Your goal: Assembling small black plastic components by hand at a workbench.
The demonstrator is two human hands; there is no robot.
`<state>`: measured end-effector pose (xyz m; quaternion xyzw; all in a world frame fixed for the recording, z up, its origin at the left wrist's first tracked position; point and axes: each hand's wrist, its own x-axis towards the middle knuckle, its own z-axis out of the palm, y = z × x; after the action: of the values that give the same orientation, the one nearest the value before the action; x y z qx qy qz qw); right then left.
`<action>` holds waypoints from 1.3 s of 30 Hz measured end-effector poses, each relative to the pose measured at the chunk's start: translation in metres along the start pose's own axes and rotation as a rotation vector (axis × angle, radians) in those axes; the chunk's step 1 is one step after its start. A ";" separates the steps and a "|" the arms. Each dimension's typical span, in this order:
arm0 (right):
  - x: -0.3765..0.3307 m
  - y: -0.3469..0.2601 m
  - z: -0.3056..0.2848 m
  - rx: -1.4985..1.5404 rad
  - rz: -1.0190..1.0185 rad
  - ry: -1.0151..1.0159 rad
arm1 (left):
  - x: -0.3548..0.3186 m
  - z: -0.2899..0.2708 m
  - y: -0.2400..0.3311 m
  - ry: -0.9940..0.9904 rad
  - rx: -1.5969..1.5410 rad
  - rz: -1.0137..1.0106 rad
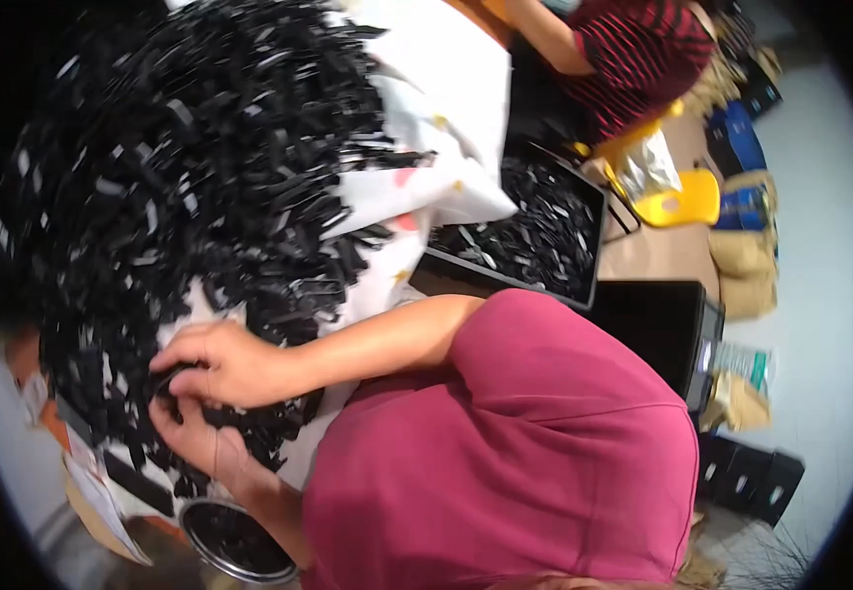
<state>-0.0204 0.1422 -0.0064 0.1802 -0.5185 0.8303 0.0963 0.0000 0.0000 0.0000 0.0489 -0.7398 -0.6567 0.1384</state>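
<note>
- Works at the lower edge of a large heap of black strips (220, 147), with right hand (225, 364) and left hand (193, 433) brought close together, fingertips nearly meeting.
- Over a white patterned sheet (461, 59), filling the upper left and reaching down around both hands: the heap, with a small pale gap just above the right hand.
- Bends the right fingers and thumb toward dark material (164, 383) at the fingertips, probably a strip or a few; cannot tell for certain whether gripped or merely touched.
- Curls the left fingers up from below toward the same spot; cannot tell whether closed on anything, with the fingertips lost against the black.
- Judging by this close two-handed pose, seems to be at a stage of fine handling, picking over or parting single strips rather than scooping up a load.
- Seems to call next for a light, precise pinch on one piece, with the other hand free for easing tangled neighbours aside.
- Below the left hand, just beside the heap: a round metal-rimmed container (212, 566) with a dark inside.
- To the right, beyond the sheet: a dark crate (598, 236) full of similar pieces.
- Well apart, at upper right: another person in a striped shirt (633, 59).
</note>
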 end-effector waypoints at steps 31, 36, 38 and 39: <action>-0.052 -0.053 -0.114 -0.706 -0.295 -0.396 | -0.088 0.076 -0.012 -0.157 -0.067 0.147; -0.051 -0.051 -0.120 -0.882 -0.389 -0.573 | -0.084 0.067 -0.017 -0.217 0.183 0.404; -0.055 -0.045 -0.114 -0.863 -0.410 -0.524 | -0.095 0.075 -0.032 -0.188 -0.220 0.088; -0.062 -0.041 -0.109 -0.868 -0.425 -0.438 | -0.101 0.081 -0.034 -0.159 -0.614 -0.237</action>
<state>0.0290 0.2592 -0.0407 0.3941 -0.7744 0.4444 0.2178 0.0709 0.0986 -0.0559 0.0390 -0.5050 -0.8622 0.0114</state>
